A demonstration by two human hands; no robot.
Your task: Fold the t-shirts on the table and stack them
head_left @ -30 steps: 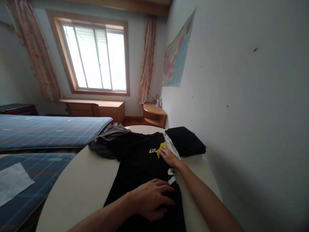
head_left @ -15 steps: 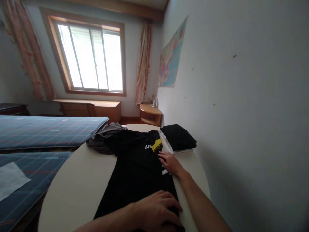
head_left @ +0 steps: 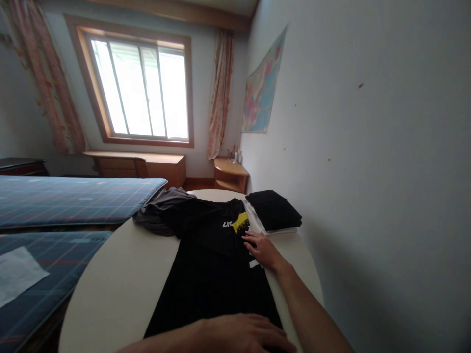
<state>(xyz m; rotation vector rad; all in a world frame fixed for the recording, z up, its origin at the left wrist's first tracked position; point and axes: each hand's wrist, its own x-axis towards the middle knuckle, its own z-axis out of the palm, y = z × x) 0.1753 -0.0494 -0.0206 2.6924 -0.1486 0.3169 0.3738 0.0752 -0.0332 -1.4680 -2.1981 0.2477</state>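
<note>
A black shirt (head_left: 209,274) is stretching near to far along the pale surface (head_left: 110,284); the right hand (head_left: 263,249) is resting ungripped on its right side while, apart from it, the left hand (head_left: 239,336) is lying across the near end, its grip unclear.

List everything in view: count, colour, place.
table: 1, off-white, foreground
shirt: 1, black, yellow-and-white printed, on table
folded stack: 1, black over white, table's far right
crumpled garment: 1, grey, table's far left
mattresses: 2, blue plaid, left
paper: 1, white, on nearer mattress
window: 1, brown-framed, background
curtains: 2, orange-pink, flanking window
desk: 1, brown, under window
shelf: 1, brown, far corner
small items: count unclear, whitish, on shelf
cabinet: 1, dark, far left
wall: 1, pale, right
map: 1, multicoloured, on wall
left hand: 1, bare, bottom edge
right hand: 1, bare, shirt's right side
</note>
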